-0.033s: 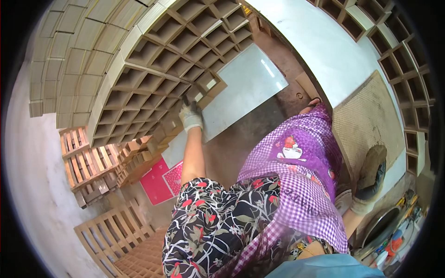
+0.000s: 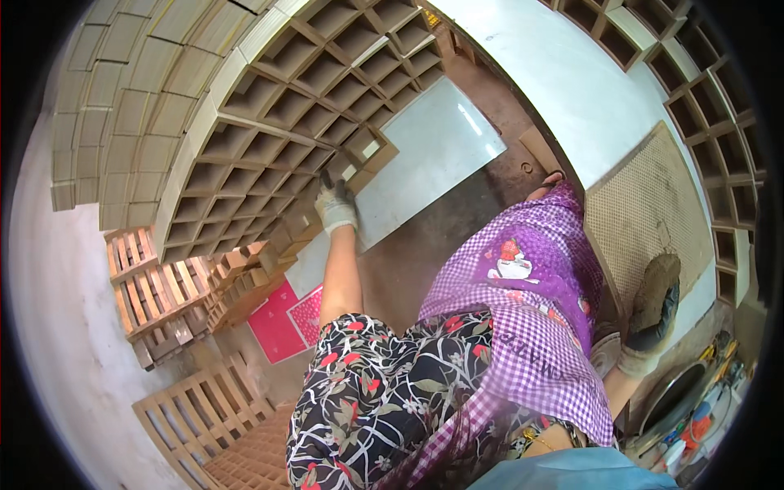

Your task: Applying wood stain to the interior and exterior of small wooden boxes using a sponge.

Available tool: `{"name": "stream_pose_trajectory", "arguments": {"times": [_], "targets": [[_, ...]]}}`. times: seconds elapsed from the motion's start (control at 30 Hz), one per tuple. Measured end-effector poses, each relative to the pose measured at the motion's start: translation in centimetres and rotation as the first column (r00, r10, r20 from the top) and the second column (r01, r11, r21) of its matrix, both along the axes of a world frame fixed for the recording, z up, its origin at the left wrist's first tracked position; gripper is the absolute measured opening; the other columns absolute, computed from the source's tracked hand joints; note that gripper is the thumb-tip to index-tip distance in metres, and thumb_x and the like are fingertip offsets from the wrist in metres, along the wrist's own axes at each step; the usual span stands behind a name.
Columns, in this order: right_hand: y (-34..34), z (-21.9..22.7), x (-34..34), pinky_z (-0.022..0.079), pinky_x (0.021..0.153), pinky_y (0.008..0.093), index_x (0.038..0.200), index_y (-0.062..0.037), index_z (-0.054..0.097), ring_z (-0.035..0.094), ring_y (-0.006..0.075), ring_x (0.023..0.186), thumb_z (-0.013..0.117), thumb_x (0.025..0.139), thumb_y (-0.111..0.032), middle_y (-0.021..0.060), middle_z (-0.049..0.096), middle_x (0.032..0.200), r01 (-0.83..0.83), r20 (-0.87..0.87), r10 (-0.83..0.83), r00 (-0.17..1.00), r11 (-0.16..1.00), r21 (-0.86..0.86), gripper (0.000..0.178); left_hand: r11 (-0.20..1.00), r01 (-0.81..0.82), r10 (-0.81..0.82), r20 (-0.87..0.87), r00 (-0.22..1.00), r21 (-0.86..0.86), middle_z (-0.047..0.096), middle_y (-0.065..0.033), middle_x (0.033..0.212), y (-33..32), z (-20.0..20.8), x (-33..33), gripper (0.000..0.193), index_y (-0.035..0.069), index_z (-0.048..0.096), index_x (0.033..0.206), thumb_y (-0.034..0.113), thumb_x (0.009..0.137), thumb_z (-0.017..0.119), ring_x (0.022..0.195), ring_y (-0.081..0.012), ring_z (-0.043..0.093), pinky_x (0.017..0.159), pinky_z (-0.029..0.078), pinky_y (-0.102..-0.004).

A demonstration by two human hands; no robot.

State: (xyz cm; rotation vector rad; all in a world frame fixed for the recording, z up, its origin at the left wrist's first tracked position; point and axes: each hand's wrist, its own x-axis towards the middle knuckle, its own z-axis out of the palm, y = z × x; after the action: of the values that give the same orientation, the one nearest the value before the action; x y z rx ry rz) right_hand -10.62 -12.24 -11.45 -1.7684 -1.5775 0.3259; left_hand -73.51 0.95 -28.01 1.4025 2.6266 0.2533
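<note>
My left hand (image 2: 336, 204), in a pale glove with dark fingertips, reaches to the bottom edge of a tall stack of open grey-brown boxes (image 2: 287, 106). Its fingers straddle the wall of a small cardboard box (image 2: 363, 175) low in the stack; the fingertips are partly hidden. At the right, my right hand (image 2: 651, 339) wears a glove with a black palm. It is closed round a brown, rough, oval pad (image 2: 657, 286), whose exact kind I cannot make out. The pad is over the near end of a tan textured board (image 2: 645, 192), which lies on a white table (image 2: 531, 57).
More open boxes (image 2: 710, 106) line the table's far right side. A pale glossy sheet (image 2: 433, 151) lies on the floor beside the stack. Wooden pallets (image 2: 204, 408) and a pink panel (image 2: 276, 322) are at the lower left. A round tub (image 2: 674, 400) stands near my right forearm.
</note>
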Motion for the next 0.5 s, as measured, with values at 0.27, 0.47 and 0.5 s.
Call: {"name": "stream_pose_trajectory", "arguments": {"times": [0.27, 0.47, 0.5], "targets": [[-0.3, -0.3, -0.1, 0.042, 0.108, 0.0335, 0.145, 0.0027, 0.044, 0.054, 0.0226, 0.124, 0.041, 0.105, -0.018, 0.0124, 0.051, 0.143, 0.134, -0.501, -0.167, 0.849, 0.986, -0.102, 0.045, 0.964, 0.040, -0.017, -0.090, 0.996, 0.263, 0.071, -0.0181, 0.093, -0.8, -0.3, -0.2, 0.045, 0.006, 0.057, 0.131, 0.010, 0.087, 0.064, 0.082, -0.0348, 0.067, 0.074, 0.052, -0.0426], [0.1, -0.1, -1.2, 0.042, 0.108, 0.0320, 0.146, 0.0011, 0.042, 0.053, 0.0216, 0.127, 0.046, 0.103, -0.013, 0.0118, 0.051, 0.143, 0.200, -0.826, -0.195, 0.529, 0.974, -0.102, 0.045, 0.959, -0.242, 0.184, 0.327, 0.927, 0.145, 0.067, -0.0154, 0.118, 0.3, 1.8, 2.1, 0.030, 0.005, 0.069, 0.110, 0.011, 0.081, 0.068, 0.090, -0.0353, 0.067, 0.080, 0.055, -0.0409], [-0.1, -0.4, -0.9, 0.042, 0.108, 0.0320, 0.146, 0.0011, 0.042, 0.053, 0.0216, 0.127, 0.046, 0.103, -0.013, 0.0118, 0.051, 0.143, 0.201, -0.826, -0.199, 0.527, 0.974, -0.107, 0.045, 0.960, -0.240, 0.185, 0.324, 0.928, 0.141, 0.067, -0.0154, 0.118, 0.0, 1.4, 1.4, 0.030, 0.005, 0.069, 0.110, 0.011, 0.081, 0.068, 0.090, -0.0353, 0.067, 0.080, 0.055, -0.0409]]}}
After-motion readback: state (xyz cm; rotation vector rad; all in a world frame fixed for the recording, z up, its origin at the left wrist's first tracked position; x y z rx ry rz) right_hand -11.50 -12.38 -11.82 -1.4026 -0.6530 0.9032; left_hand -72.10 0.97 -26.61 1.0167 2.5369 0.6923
